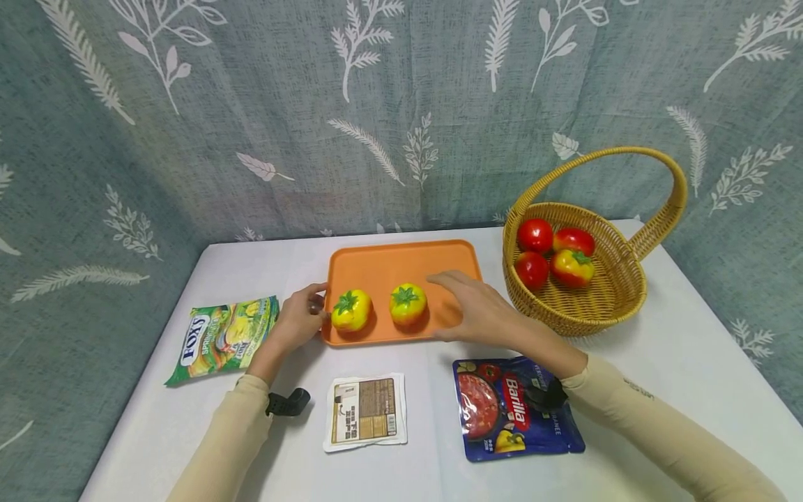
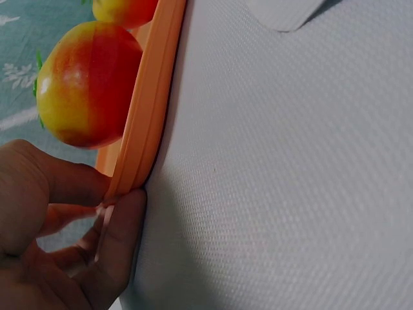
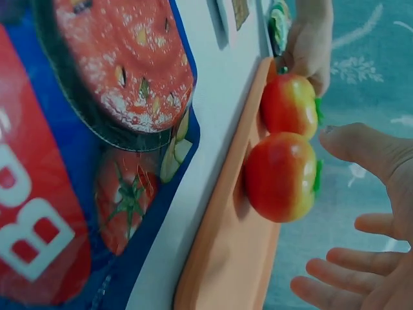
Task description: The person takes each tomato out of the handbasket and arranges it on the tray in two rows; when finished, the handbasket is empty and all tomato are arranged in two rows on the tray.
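An orange tray point(image 1: 389, 261) holds two yellow-and-red persimmons with green leafy tops, the left persimmon point(image 1: 351, 311) and the right persimmon point(image 1: 408, 304). My left hand point(image 1: 302, 317) pinches the tray's left rim, with the thumb and a finger on either side of it in the left wrist view. Over the tray's right part, my right hand point(image 1: 477, 310) is spread beside the right persimmon and holds nothing. In the right wrist view, a gap shows between its fingers and that persimmon point(image 3: 281, 177).
A wicker basket point(image 1: 580, 314) with a tall handle stands at the right, holding red fruits and one persimmon point(image 1: 572, 268). A blue Barilla pouch point(image 1: 502, 418) lies below my right forearm. A green Fox's bag point(image 1: 219, 338) is at the left, and a white-and-brown packet point(image 1: 366, 411) at the front.
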`<state>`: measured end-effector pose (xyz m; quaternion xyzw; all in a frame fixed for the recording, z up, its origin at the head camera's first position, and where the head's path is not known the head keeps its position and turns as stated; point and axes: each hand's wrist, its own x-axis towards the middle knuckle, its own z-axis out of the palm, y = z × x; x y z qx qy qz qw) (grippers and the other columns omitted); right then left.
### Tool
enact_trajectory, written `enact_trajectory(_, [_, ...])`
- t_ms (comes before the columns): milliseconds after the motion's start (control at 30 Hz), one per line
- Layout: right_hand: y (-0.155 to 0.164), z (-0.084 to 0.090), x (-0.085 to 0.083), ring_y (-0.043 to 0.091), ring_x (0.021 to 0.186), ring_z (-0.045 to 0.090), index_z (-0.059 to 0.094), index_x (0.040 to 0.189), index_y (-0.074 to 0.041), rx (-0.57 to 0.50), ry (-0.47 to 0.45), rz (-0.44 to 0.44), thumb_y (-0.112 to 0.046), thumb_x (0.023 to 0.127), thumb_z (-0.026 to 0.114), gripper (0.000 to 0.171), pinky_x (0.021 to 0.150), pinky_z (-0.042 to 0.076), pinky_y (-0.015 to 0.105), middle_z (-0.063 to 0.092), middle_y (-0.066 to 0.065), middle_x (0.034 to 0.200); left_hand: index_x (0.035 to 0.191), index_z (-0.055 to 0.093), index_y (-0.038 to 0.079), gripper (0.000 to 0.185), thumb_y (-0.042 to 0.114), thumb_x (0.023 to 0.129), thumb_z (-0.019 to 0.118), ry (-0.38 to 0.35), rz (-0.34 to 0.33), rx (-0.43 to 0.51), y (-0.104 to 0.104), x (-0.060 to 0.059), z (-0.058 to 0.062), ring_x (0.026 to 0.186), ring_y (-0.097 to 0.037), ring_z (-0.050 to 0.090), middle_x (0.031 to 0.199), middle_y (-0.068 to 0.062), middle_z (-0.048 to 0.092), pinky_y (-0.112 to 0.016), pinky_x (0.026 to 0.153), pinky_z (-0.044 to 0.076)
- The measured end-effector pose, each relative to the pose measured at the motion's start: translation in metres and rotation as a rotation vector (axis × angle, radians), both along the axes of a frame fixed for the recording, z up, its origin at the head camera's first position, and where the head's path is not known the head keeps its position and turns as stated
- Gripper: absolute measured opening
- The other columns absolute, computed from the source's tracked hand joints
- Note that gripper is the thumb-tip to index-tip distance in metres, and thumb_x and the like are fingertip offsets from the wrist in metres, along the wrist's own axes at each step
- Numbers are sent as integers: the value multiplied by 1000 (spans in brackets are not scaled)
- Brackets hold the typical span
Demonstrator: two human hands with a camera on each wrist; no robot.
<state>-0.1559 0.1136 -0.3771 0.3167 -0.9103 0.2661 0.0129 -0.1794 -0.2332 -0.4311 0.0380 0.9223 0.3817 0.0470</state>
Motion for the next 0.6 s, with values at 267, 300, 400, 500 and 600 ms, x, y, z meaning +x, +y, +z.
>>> enact_trajectory(267, [16,10,13,32,130,50,52,144,-11,-8,33,-20,-39,81,81,75,104,43,52,52,11,144,145,46,-4,61,-7,85,60,-18,11,2,-1,1,-2,102,-36,62,118,-26,60,-34,69,57])
enact_trajectory(300, [19,11,14,31,130,51,53,143,-11,-16,42,-23,-38,82,81,72,104,43,52,53,11,143,145,45,-4,62,-7,85,60,-21,12,4,-1,1,-2,102,-36,62,118,-26,60,-33,68,57])
enact_trajectory(400, [27,15,18,31,129,52,55,141,-9,-50,56,-27,-34,84,80,68,103,45,51,55,12,141,145,45,-4,62,-7,85,59,-20,12,11,0,1,-2,101,-36,62,118,-26,60,-34,67,58])
enact_trajectory(500, [36,21,23,30,121,57,56,139,-9,-88,69,-33,-30,84,80,64,95,51,49,57,11,138,146,45,-3,62,-7,85,59,-29,16,13,1,1,-1,101,-36,62,118,-25,59,-33,66,58])
enact_trajectory(600, [46,27,27,26,111,62,57,137,-8,-121,97,-35,-27,84,81,61,86,56,44,59,10,135,146,45,-2,62,-6,86,59,-31,20,3,0,1,0,101,-36,62,118,-25,59,-33,66,58])
